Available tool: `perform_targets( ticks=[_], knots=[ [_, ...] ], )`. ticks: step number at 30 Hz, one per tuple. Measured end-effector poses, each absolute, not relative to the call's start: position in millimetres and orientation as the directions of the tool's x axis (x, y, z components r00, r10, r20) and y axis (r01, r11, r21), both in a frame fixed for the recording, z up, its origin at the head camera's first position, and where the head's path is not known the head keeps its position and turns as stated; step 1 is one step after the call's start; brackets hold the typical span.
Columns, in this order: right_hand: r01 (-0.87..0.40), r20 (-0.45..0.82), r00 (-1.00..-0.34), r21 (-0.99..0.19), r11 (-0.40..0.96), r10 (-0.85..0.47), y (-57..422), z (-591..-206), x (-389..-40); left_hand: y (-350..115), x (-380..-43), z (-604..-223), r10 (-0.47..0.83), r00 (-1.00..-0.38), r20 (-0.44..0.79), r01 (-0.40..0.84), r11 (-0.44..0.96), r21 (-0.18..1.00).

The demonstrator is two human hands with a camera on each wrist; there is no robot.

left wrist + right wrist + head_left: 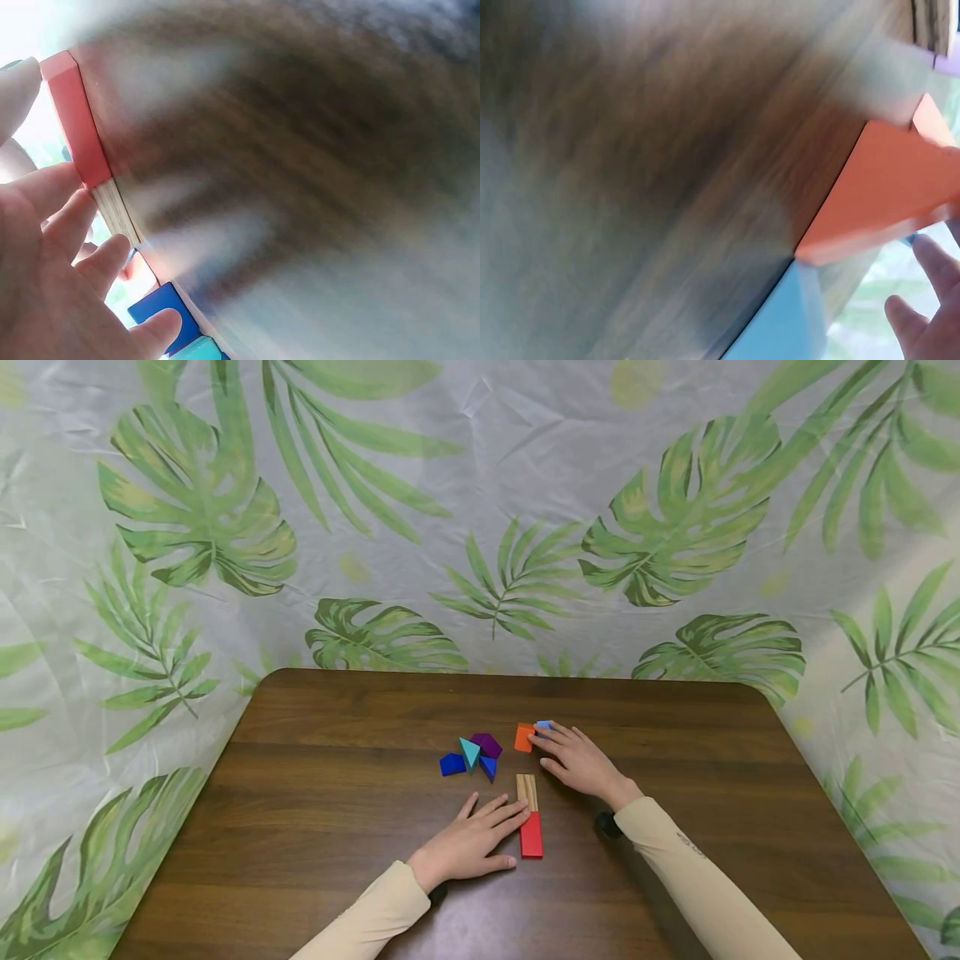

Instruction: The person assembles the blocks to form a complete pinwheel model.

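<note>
In the head view my left hand lies with fingers extended, its fingertips at a red block and a striped wooden block. These two blocks stand end to end in one line. The left wrist view shows the thumb beside the far end of the red block and the fingers spread along the wooden block. Farther back, my right hand reaches over an orange block and a light blue block, fingertips right at the orange one. Both blocks meet at a corner in the right wrist view.
Left of the orange block is a small cluster: a dark blue block, a turquoise triangular block, a purple block and a blue triangular block. The brown wooden table ends at a leaf-patterned curtain.
</note>
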State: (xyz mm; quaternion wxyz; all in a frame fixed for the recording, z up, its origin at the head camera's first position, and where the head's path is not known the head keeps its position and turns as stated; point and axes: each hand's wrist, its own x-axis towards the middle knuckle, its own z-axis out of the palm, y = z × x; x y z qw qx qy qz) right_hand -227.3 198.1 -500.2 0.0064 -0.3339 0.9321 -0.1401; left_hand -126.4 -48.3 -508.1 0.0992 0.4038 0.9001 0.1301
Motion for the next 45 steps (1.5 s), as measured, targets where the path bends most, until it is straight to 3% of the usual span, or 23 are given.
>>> perform_targets(
  ticks=[7, 15, 24, 30, 45],
  knots=[
    [-0.609, 0.103, -0.785, -0.301, 0.734, -0.610, 199.7, -499.7, -233.6, -48.2, -125.9, -507.9, 0.752, -0.654, -0.076, 0.701, 0.641, 0.314],
    [-0.730, 0.222, -0.673, -0.349, 0.587, -0.705, 184.7, -491.7, -226.1, -49.0, -125.8, -507.4, 0.757, -0.649, -0.071, 0.706, 0.635, 0.315],
    [-0.729, 0.107, -0.641, -0.398, 0.558, -0.760, 167.5, -482.0, -220.6, -49.8, -126.6, -508.8, 0.759, -0.645, -0.081, 0.707, 0.634, 0.314],
    [-0.761, 0.085, -0.588, -0.394, 0.515, -0.804, 160.3, -481.6, -221.1, -50.1, -126.5, -507.6, 0.758, -0.646, -0.090, 0.700, 0.636, 0.325],
    [-0.791, 0.042, -0.555, -0.338, 0.510, -0.831, 152.4, -485.3, -225.0, -50.2, -127.7, -507.2, 0.761, -0.643, -0.086, 0.699, 0.629, 0.340]
  ],
)
